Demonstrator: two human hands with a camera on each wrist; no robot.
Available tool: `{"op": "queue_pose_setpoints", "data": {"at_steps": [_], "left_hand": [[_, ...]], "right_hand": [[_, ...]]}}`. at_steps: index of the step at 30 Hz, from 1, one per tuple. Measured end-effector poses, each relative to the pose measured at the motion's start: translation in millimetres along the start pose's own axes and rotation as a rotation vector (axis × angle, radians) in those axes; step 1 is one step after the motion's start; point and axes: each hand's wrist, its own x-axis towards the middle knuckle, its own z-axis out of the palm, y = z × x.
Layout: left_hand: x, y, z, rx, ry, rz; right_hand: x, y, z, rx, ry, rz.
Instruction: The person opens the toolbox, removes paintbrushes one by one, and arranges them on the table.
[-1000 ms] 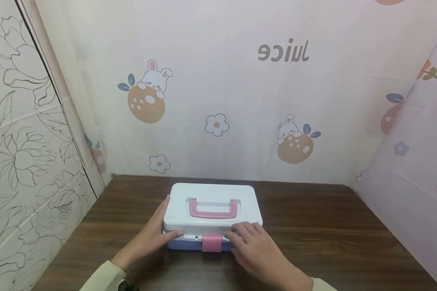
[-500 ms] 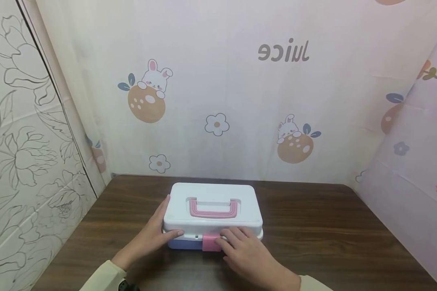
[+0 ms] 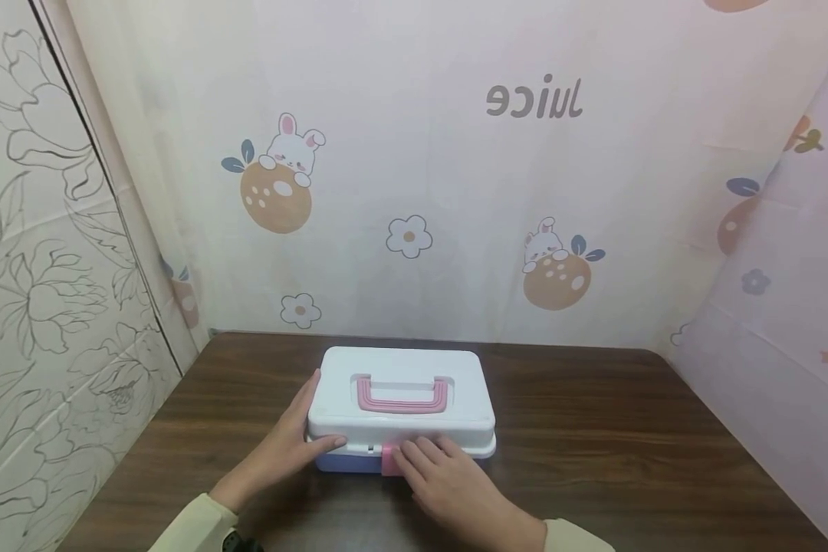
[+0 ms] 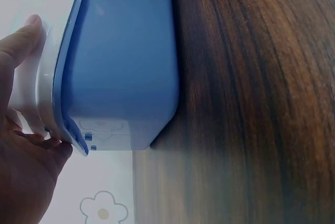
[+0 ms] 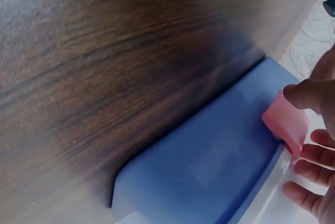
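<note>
A plastic storage box (image 3: 414,359) stands on the table, with a white lid, a blue base (image 5: 209,150) and a pink handle (image 3: 403,404) folded down on top. My left hand (image 3: 291,438) rests round its front left corner, thumb along the front of the lid, straight fingers against the left side. In the left wrist view that thumb (image 4: 26,38) lies on the white lid. At the front middle, my right hand (image 3: 451,483) pinches the pink latch (image 5: 285,119), thumb on one end and fingertips by the other. From the head view the right fingers hide part of the latch.
The dark wooden table (image 3: 579,414) reaches out on both sides of the box. Behind it hangs a pale curtain (image 3: 414,153) printed with rabbits and flowers. A panel with line-drawn flowers (image 3: 48,291) borders the left, and another printed cloth (image 3: 786,337) the right.
My right hand has slid left along the front of the box, from the right part of the lid onto the latch. The left hand and the box have stayed put.
</note>
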Motion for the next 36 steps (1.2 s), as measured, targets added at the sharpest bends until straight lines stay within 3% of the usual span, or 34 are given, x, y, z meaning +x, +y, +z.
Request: {"op": "queue_pose_setpoints", "data": {"at_steps": [8, 13, 21, 30, 36], "left_hand": [[-0.4, -3.0, 0.5, -0.015, -0.001, -0.027], [-0.9, -2.7, 0.6, -0.009, 0.001, -0.019], [-0.3, -2.6, 1.3, -0.009, 0.007, -0.008], [-0.6, -3.9, 1.6, -0.008, 0.010, -0.009], [0.0, -3.2, 1.0, -0.011, 0.009, -0.017]], "right_hand": [[5.1, -1, 10, -0.045, 0.010, -0.035], [7.0, 1, 21, -0.118, 0.090, -0.064], [7.7, 2, 28, -0.085, 0.205, -0.069], [14.5, 4, 8, -0.099, 0.276, -0.082], [15.9, 3, 8, -0.092, 0.289, -0.067]]}}
